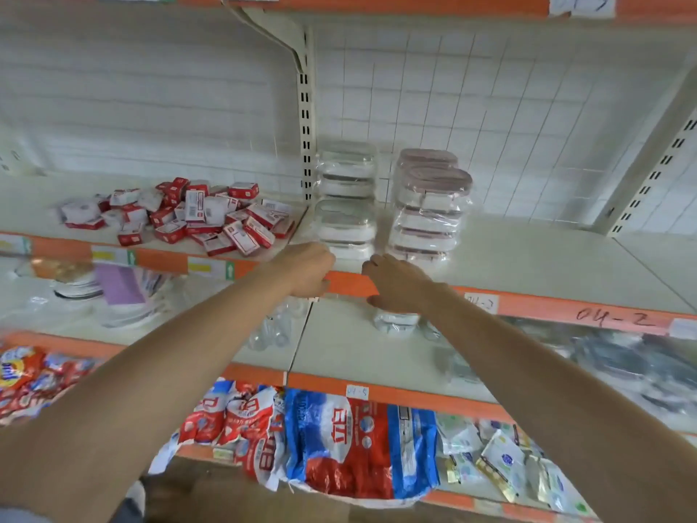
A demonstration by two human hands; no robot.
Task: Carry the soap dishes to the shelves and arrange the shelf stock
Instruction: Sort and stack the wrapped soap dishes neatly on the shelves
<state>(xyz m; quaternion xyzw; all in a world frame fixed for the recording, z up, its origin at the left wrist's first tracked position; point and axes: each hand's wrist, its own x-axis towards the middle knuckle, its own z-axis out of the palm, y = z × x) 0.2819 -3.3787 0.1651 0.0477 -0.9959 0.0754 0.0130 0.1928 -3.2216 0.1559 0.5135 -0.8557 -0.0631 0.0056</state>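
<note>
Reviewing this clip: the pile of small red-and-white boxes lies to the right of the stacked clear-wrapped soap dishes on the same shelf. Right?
Not quite. In the head view, the pile of small red-and-white boxes lies to the left of the stacked clear-wrapped soap dishes, past the slotted upright. They do share the same shelf.

Bright even light, soft shadows, motion blur at left edge, wide-angle bending of shelves (528, 254)

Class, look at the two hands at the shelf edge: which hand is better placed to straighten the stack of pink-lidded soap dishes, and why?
The right hand. It sits directly below the pink-lidded stack, while the left hand lies beneath the white stack, further away.
</note>
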